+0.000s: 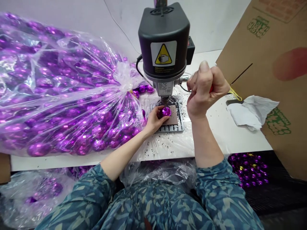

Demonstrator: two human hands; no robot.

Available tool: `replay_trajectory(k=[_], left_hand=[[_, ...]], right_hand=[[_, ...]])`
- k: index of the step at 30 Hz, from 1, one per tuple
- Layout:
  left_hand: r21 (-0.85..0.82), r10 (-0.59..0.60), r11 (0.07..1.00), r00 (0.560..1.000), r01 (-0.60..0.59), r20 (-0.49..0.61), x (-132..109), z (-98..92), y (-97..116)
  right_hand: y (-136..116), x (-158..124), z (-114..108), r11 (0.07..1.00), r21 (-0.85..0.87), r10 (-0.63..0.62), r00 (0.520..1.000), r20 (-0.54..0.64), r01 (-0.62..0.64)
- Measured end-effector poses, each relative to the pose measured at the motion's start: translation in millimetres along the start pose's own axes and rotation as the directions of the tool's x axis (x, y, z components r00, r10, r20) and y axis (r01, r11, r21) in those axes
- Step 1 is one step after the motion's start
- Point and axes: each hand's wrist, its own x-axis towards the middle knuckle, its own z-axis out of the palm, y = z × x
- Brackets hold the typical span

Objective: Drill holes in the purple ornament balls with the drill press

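Observation:
Thumb and fingers of my left hand pinch a shiny purple faceted ball. The ball sits on a small tan board on the metal base plate of a black bench drill press, right under its chuck. My right hand is raised beside the press, fist wrapped round its feed handle; a bit of red shows between the fingers. Whether a drill bit touches the ball is too small to tell. Dark shavings are scattered around the base.
A large tied plastic bag of purple balls covers the table's left side. At right stand a cardboard box and crumpled white paper. Below the table are more purple balls at right and a clear bag at left.

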Motion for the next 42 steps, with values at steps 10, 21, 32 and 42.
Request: replay_trajectory(k=[10, 21, 32, 42], left_hand=[[0.025, 0.011, 1.0, 1.0, -0.01, -0.028, 0.4, 0.7, -1.0], [-0.033, 0.004, 0.999, 1.0, -0.005, -0.024, -0.2, 0.8, 2.0], [0.016, -0.078, 0.997, 0.991, 0.08, -0.107, -9.6, -0.5, 27.8], [0.169, 0.073, 0.893, 0.505, -0.416, 0.86, -118.2, -68.4, 82.3]], right_hand=[[17.2, -16.2, -12.0, 0.962, 0.186, -0.2, 0.979, -0.028, 0.202], [29.0, -22.8, -12.5, 0.896, 0.27, -0.345, 0.936, -0.074, 0.352], [-0.8, 31.3, 13.8, 0.984, 0.162, 0.076, 0.997, 0.029, -0.08], [-10.2, 47.0, 20.7, 0.969, 0.166, 0.164, 0.981, 0.107, -0.18]])
